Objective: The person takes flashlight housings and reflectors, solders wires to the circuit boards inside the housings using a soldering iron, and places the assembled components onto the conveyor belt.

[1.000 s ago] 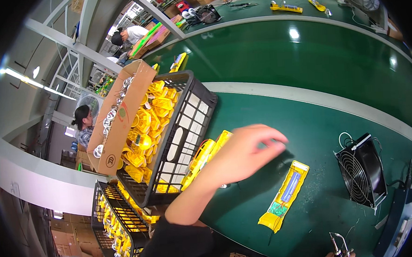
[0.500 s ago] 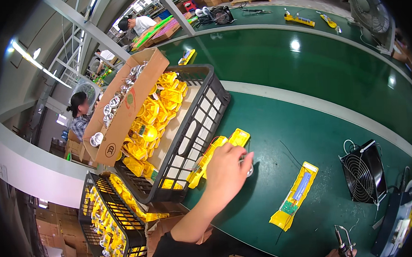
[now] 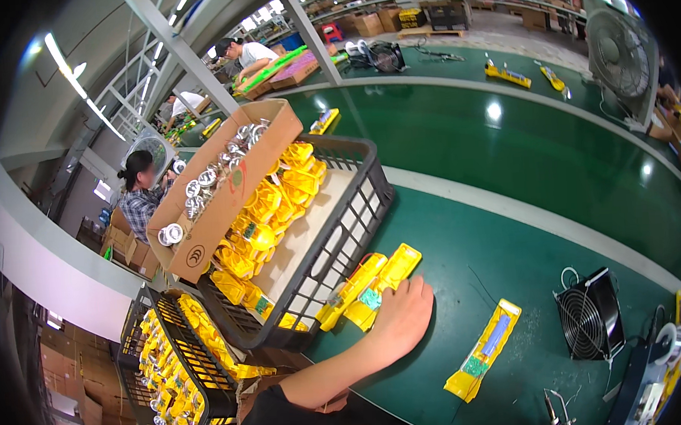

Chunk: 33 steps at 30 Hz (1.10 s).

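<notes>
My left hand [image 3: 404, 317] is over the green bench with its fingers curled down, against the right side of a yellow plastic housing [image 3: 403, 263] with a green circuit board. What its fingertips hold is hidden beneath the hand. A second yellow housing [image 3: 352, 290] with a red wire lies alongside, next to the black crate. At the lower edge a soldering iron [image 3: 552, 413] points upward in my right hand, which is almost wholly out of view. Between my hands lies another yellow housing [image 3: 472, 379] with a blue battery cell [image 3: 496, 335] and a green circuit board.
A black crate [image 3: 349, 235] of yellow housings carries a cardboard box [image 3: 231, 191] of shiny reflector cups. Another filled crate [image 3: 219, 400] stands lower left. At right are a small black fan [image 3: 590, 315] and a solder spool [image 3: 670, 339]. Co-workers sit farther back.
My left hand has come down and turned over beside the yellow housing, uncovering its circuit board. The round shiny piece near its fingers is now hidden. The view has tilted up, leaving less of my right hand visible.
</notes>
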Tool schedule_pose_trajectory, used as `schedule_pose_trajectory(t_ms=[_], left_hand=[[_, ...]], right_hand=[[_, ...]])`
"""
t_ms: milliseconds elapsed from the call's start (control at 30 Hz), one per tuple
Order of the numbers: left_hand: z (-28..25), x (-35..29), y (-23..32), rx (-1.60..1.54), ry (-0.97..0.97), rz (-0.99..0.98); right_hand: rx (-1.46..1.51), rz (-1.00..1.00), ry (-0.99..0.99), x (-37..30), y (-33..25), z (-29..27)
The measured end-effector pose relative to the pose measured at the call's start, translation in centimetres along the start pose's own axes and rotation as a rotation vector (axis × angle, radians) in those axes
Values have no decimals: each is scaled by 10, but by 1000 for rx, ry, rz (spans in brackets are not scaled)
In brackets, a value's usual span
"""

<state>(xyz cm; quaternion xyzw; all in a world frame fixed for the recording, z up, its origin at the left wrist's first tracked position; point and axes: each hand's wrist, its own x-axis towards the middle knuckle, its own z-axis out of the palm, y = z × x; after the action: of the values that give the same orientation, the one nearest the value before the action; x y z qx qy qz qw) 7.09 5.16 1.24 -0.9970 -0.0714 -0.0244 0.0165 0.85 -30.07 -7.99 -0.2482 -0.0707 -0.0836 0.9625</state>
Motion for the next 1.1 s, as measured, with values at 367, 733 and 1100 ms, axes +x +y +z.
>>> schedule_pose_trajectory(t_ms=[367, 733, 1100], left_hand=[[-15, -39, -3, -928, 314, 97], [22, -86, 43, -1033, 341, 123], [26, -90, 53, -1054, 449, -18]], right_hand=[[-1196, -161, 368, 6, 3, 23], [-751, -176, 173, 15, 18, 63], [-922, -165, 190, 1, 17, 50]])
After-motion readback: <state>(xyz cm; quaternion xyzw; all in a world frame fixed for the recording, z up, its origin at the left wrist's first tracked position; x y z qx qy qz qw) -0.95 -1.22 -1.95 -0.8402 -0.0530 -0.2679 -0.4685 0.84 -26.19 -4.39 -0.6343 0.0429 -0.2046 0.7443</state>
